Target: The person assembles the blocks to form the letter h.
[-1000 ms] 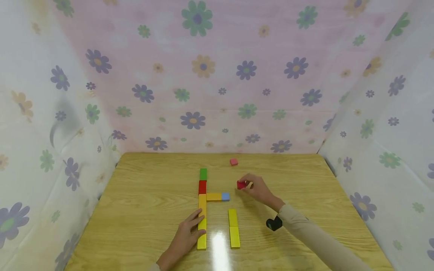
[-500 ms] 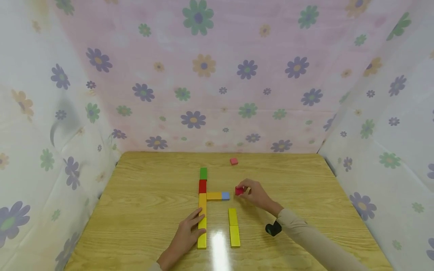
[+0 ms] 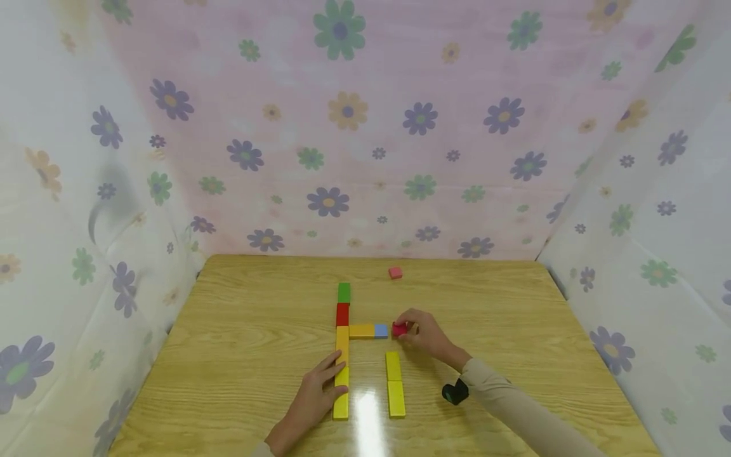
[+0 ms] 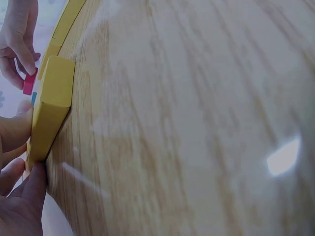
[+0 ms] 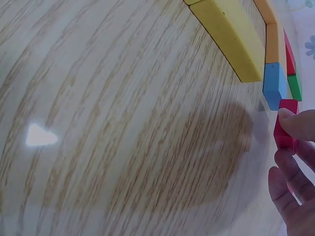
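My right hand [image 3: 428, 333] pinches a small crimson block [image 3: 400, 329] between thumb and fingertips, just right of the blue block [image 3: 381, 331]. In the right wrist view the crimson block [image 5: 286, 129] is close to the end of the blue block [image 5: 274, 86]. An orange block [image 3: 362, 331] joins the blue one to a long upright row. That row has a green block [image 3: 344, 292] at the top, then a red block [image 3: 342, 314], an orange block [image 3: 342, 339] and yellow blocks [image 3: 341, 408]. My left hand [image 3: 311, 393] rests its fairly straight fingers across the row's lower part.
Two yellow blocks [image 3: 395, 383] stand end to end right of the row, below the blue block. A pink block [image 3: 395, 273] lies near the back of the wooden table [image 3: 257, 343]. Flowered cloth [image 3: 365, 158] encloses the back and sides.
My right hand has carried the crimson block left and toward me, to beside the blue block's end. The left hand keeps its place on the row.
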A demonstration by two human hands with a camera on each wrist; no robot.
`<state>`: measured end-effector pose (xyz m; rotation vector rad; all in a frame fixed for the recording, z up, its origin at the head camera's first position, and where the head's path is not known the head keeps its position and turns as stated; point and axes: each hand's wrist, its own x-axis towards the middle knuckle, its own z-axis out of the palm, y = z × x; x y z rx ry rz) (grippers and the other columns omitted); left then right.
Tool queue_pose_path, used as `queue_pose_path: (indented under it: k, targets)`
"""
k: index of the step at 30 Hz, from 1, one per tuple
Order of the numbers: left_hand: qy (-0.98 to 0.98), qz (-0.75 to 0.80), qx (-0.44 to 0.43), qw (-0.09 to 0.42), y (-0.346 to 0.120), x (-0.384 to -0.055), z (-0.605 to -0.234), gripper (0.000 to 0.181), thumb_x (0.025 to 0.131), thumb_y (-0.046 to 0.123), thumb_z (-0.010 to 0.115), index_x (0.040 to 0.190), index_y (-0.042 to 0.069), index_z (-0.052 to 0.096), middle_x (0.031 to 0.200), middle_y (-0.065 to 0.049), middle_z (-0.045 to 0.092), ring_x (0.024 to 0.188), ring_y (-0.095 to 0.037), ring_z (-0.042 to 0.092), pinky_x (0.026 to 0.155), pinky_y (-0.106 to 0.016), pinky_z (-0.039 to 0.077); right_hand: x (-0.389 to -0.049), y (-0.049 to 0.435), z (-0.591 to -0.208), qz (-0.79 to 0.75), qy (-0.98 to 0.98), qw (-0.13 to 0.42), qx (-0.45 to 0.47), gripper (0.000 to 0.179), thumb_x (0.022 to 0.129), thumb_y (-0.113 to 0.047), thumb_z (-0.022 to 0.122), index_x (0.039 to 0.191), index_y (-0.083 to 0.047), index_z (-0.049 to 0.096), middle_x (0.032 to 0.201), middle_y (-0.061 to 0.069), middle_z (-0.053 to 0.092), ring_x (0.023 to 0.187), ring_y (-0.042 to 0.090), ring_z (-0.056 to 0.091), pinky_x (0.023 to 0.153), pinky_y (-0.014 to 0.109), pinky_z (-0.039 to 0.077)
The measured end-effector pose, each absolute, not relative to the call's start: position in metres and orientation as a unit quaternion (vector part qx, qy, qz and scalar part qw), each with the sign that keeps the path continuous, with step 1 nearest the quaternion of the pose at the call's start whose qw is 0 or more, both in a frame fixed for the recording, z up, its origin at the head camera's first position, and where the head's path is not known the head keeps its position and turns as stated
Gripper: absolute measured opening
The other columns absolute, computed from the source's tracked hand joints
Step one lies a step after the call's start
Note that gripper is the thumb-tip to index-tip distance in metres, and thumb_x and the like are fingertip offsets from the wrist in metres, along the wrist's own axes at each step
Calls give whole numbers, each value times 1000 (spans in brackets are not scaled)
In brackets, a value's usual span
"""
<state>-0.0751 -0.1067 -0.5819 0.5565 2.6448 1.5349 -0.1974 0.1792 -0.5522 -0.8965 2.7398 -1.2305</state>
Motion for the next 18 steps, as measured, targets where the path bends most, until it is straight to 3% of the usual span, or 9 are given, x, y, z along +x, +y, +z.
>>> queue_pose_path:
  k: [12,18]
  targets:
    - [854,493,167,24,-106,-77,-581,52,86,16,69,131,-4,53,147,-13,38,132,-34,36,100,-41,41,-199,173,-560,-404,864,2,-300,23,76,3,76,97,-2,69,94,9,65,75,23,55,64,28,50]
    - [856,488,167,25,-106,-77,-581,52,87,19,67,131,-6,52,146,-14,38,132,-35,36,100,-42,41,-199,169,-564,-396,869,-7,-297,24,75,3,78,96,-2,69,89,7,65,72,19,51,64,24,46]
